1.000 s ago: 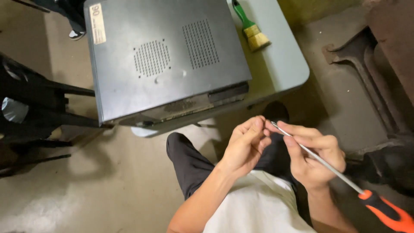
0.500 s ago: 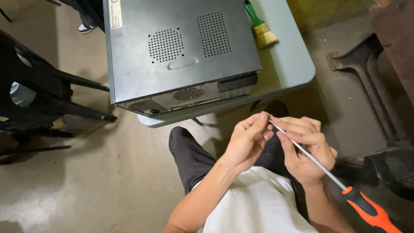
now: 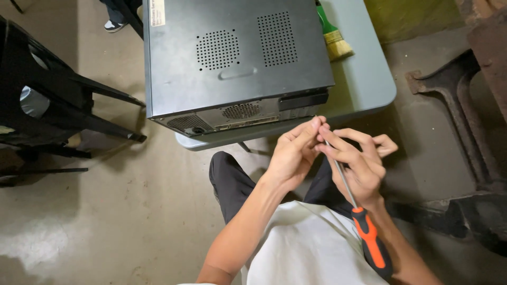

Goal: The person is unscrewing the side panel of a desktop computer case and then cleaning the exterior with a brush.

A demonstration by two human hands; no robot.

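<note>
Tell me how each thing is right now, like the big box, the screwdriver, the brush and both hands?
computer case: lying flat on the table, side panel on.
screwdriver: held tip up, handle down.
left hand: fingertips pinched at the screwdriver's tip.
right hand: wrapped round the shaft.
brush: lying untouched on the table.
chair: standing beside the table.

In front of my knees stands a small pale grey-green table [image 3: 369, 89] with rounded corners. On it lies a dark grey computer case [image 3: 232, 58] on its side, vented panel up, its rear end overhanging the near edge. Just beside it, on the far right, lies a green-handled brush [image 3: 332, 37]. The table stands on a bare concrete floor [image 3: 132, 211].
</note>
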